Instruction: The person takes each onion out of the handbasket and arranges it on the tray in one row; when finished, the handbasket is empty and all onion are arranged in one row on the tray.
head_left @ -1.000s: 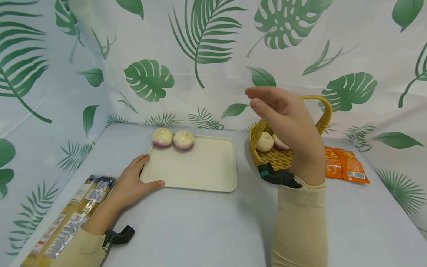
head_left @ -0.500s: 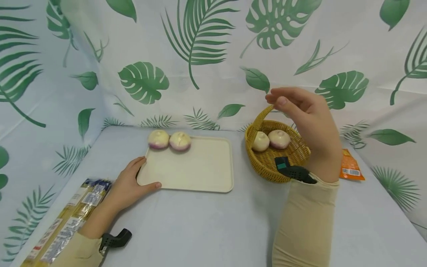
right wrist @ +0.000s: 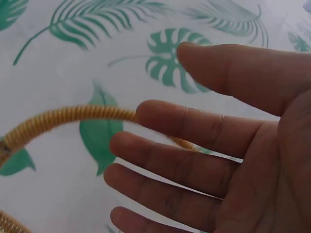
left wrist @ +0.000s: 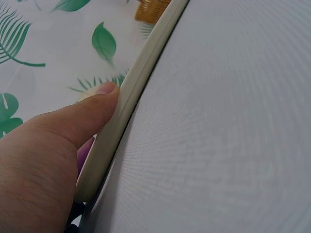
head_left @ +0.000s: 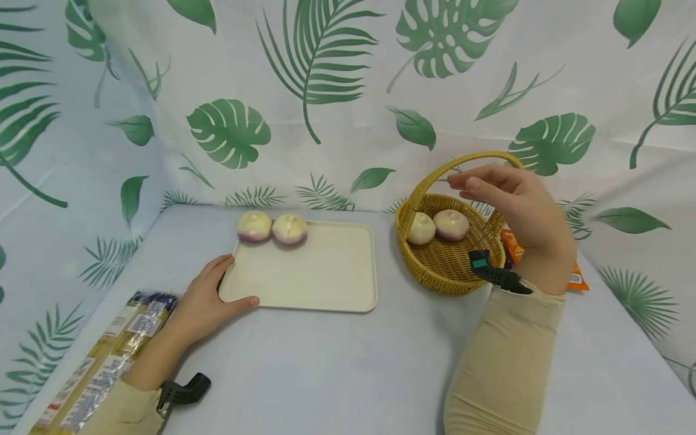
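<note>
My left hand [head_left: 203, 302] rests at the near left corner of a cream tray [head_left: 326, 272], fingers along its left edge and thumb along its front edge. In the left wrist view the thumb [left wrist: 82, 116] touches the tray's rim [left wrist: 131, 97]. Two round white-and-purple vegetables, turnip-like, sit at the tray's far left: one [head_left: 254, 227] beside another [head_left: 290, 229]. My right hand [head_left: 524, 202] is raised at the right of a yellow wicker basket [head_left: 451, 281], holding nothing, its fingers extended near the handle [right wrist: 73, 114]. Inside the basket lie two similar vegetables [head_left: 451, 225].
Orange packets [head_left: 576, 279] lie right of the basket, partly hidden by my right arm. Long clear packs of yellow sticks [head_left: 103, 362] lie at the left table edge. A leaf-print cloth [head_left: 337, 145] hangs behind the table.
My right hand has moved right and slightly down, away from in front of the basket, uncovering its contents and handle. The left hand stays at the tray; the view has shifted slightly.
</note>
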`<state>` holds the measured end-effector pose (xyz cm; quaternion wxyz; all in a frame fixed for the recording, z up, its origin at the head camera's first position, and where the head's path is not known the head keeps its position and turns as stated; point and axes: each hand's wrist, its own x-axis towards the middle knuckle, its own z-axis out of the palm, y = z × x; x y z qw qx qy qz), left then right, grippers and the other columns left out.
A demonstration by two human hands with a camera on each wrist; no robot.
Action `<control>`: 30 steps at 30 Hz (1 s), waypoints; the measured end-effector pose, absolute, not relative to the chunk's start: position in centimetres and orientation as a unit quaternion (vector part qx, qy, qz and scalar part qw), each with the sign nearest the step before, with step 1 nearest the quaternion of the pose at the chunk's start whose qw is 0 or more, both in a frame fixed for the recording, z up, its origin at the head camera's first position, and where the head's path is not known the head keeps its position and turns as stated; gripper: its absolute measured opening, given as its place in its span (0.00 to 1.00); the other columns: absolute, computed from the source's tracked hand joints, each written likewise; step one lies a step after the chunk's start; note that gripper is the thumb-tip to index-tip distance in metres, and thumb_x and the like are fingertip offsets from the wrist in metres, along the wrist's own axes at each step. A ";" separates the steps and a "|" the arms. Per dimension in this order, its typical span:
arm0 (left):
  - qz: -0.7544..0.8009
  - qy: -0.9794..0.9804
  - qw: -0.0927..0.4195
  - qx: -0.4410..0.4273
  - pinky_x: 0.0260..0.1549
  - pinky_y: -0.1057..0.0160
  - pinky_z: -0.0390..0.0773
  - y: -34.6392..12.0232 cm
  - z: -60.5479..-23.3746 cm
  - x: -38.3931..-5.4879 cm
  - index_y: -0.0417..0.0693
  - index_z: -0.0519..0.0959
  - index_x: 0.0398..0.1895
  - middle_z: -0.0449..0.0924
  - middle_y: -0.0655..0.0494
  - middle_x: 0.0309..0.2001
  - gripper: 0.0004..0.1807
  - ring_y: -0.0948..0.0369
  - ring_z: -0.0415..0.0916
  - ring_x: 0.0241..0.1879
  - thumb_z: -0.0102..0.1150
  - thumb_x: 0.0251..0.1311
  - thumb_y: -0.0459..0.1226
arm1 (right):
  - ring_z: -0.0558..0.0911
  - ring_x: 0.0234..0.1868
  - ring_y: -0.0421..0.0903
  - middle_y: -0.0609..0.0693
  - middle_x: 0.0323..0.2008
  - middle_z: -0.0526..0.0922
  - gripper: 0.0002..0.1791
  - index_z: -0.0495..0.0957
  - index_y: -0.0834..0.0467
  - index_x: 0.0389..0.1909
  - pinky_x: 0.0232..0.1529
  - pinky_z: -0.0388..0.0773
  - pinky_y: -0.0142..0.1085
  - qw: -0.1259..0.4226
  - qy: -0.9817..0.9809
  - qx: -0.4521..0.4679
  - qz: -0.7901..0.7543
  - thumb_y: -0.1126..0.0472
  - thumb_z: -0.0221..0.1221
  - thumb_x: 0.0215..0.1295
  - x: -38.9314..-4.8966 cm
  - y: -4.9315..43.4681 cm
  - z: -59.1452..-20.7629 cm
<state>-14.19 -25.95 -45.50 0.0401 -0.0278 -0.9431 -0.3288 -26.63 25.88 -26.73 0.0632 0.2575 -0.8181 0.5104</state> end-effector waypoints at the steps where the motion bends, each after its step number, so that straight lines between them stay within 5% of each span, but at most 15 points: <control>1: -0.329 -0.943 0.040 -0.028 0.77 0.30 0.59 -26.0 -45.5 -14.2 0.29 0.59 0.83 0.58 0.31 0.82 0.63 0.31 0.55 0.81 0.79 0.60 0.61 | 0.85 0.57 0.48 0.51 0.56 0.91 0.16 0.88 0.64 0.58 0.59 0.79 0.29 0.057 -0.821 0.255 0.508 0.57 0.61 0.83 -26.9 26.0 -27.0; 10: -0.329 -0.943 0.041 -0.027 0.76 0.29 0.59 -26.1 -45.6 -14.2 0.28 0.59 0.83 0.58 0.31 0.82 0.63 0.31 0.55 0.81 0.79 0.59 0.61 | 0.82 0.62 0.43 0.46 0.59 0.88 0.22 0.84 0.61 0.66 0.61 0.76 0.27 -0.002 -0.843 0.202 0.498 0.52 0.65 0.80 -29.4 25.6 -29.3; 15: -0.329 -0.943 0.039 -0.025 0.76 0.28 0.59 -26.1 -45.8 -14.2 0.29 0.59 0.83 0.58 0.31 0.82 0.64 0.31 0.55 0.81 0.79 0.59 0.62 | 0.80 0.63 0.42 0.52 0.64 0.85 0.28 0.81 0.59 0.70 0.63 0.74 0.29 -0.036 -0.862 0.173 0.475 0.47 0.65 0.79 -30.4 25.5 -30.6; 25: -0.332 -0.942 0.038 -0.027 0.76 0.28 0.59 -25.9 -45.4 -14.2 0.29 0.59 0.83 0.57 0.30 0.82 0.64 0.30 0.55 0.80 0.79 0.59 0.62 | 0.77 0.66 0.46 0.58 0.70 0.80 0.28 0.77 0.59 0.74 0.70 0.70 0.42 -0.087 -0.857 0.157 0.483 0.51 0.65 0.80 -32.2 25.2 -33.0; 30: -0.333 -0.942 0.037 -0.027 0.76 0.28 0.59 -25.9 -45.4 -14.2 0.29 0.59 0.84 0.57 0.31 0.82 0.64 0.31 0.55 0.81 0.79 0.59 0.62 | 0.78 0.65 0.48 0.57 0.69 0.81 0.29 0.78 0.56 0.74 0.66 0.74 0.40 -0.097 -0.865 0.145 0.471 0.49 0.68 0.78 -32.6 24.7 -33.8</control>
